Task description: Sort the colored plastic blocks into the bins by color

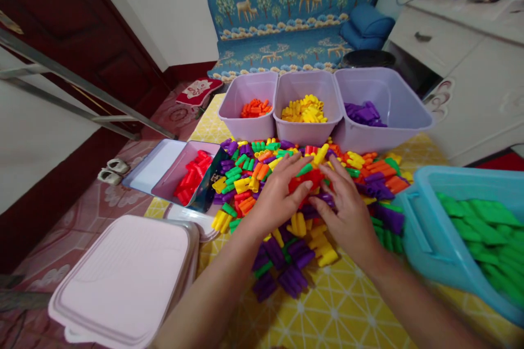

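Over a mixed pile of plastic building blocks in red, orange, yellow, green and purple, my hands are close together. Red building blocks lie between them. My left hand is closed on these red blocks, its thumb across them. At their right edge is my right hand, fingers spread and thumb apart; its fingertips are partly hidden among the pieces. A yellow block sticks up between the hands. Purple blocks lie in front, nearer me.
Three lilac bins behind hold orange blocks, yellow blocks and purple blocks. A box with red blocks stands left. A turquoise tub with green blocks stands right. Stacked pale lids lie front left.
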`<state>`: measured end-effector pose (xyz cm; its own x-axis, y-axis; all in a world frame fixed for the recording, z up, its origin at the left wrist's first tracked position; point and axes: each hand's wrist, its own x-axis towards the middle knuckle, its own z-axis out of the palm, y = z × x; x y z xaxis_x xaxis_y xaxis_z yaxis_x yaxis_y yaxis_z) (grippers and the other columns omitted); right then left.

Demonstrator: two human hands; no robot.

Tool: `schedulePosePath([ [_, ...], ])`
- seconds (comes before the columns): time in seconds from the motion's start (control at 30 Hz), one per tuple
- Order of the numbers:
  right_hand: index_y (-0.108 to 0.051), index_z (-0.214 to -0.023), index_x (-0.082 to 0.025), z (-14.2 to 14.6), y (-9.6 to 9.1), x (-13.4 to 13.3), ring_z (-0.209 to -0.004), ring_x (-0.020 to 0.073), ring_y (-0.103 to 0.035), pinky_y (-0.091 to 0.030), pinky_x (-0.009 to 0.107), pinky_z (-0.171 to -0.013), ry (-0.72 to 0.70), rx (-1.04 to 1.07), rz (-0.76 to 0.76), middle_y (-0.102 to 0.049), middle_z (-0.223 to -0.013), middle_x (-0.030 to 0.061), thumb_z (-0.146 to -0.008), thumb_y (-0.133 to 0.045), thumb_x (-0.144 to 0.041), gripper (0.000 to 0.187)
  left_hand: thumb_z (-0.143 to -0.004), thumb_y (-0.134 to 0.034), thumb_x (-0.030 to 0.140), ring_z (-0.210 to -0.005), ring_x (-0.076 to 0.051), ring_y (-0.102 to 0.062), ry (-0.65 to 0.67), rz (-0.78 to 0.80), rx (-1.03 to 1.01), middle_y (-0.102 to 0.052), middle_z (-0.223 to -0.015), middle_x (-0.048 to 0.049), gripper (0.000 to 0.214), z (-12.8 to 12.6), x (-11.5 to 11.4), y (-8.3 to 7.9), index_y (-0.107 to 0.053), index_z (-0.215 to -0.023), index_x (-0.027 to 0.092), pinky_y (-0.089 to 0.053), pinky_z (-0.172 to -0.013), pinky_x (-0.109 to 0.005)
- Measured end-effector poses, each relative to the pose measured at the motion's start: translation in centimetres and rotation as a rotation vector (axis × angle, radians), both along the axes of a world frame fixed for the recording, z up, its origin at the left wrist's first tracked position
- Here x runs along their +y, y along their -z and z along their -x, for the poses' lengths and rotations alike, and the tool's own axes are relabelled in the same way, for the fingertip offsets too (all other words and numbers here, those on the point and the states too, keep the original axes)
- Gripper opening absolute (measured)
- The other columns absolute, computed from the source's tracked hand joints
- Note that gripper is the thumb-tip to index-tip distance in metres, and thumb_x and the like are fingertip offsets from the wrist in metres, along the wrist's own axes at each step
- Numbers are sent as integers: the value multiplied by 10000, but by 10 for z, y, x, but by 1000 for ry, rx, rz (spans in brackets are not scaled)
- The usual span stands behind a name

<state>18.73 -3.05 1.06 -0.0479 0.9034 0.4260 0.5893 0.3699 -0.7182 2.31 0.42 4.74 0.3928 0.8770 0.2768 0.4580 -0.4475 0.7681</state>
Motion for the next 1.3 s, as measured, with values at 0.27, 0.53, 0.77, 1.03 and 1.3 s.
schedulePosePath([
  [0.27, -397, -1408, -256, -1, 0, -50, -1414, 306, -253, -234, 572, -1135, -292, -338, -152, -365, -1504, 81, -835, -622, -394, 631, -897, -533, 287, -1326, -268, -415, -402, -242, 102, -472, -1400, -87, 407, 60, -72, 12, -506, -1303, 265, -352, -1101, -473],
  [0.53, -294, -1463, -308, 21, 16, -87, -1443, 367, -68, -238, 679, -1062, -543, -636, -53, -166, -1578, 93, -755, -706, -263, 820, -773, -662, 383, -1416, -396, -214, -332, -41, 238, -128, -1565, -133, 735, 70, -171, 61, -343, -1426, 275, -342, -1071, -605],
  [0.77, -339, -1449, -257, 30, 27, -73, -1439, 306, -167, -315, 576, -1083, -394, -551, -97, -175, -1574, 113, -809, -494, -57, 688, -715, -567, 52, -1454, -359, -72, -233, -66, 250, -11, -1587, -108, 816, 43, -154, 75, -284, -1439, 299, -283, -1095, -626],
  [1.03, -230, -1482, -287, 28, 24, -38, -1424, 222, -246, -376, 437, -1106, -298, -243, -138, -159, -1579, 81, -913, -379, -59, 631, -885, -457, 121, -1435, -283, -203, -234, -190, 160, -188, -1560, -85, 488, 12, -80, 64, -424, -1338, 299, -320, -1102, -557],
  [1.3, -453, -1360, -295, 22, -1, 38, -1350, 226, -388, -411, 455, -1081, -106, -14, -176, -297, -1528, 54, -897, -452, -134, 490, -827, -521, 110, -1356, -278, -344, -206, -286, 139, -372, -1454, -132, 552, 4, 13, 36, -426, -1361, 215, -316, -1117, -495],
])
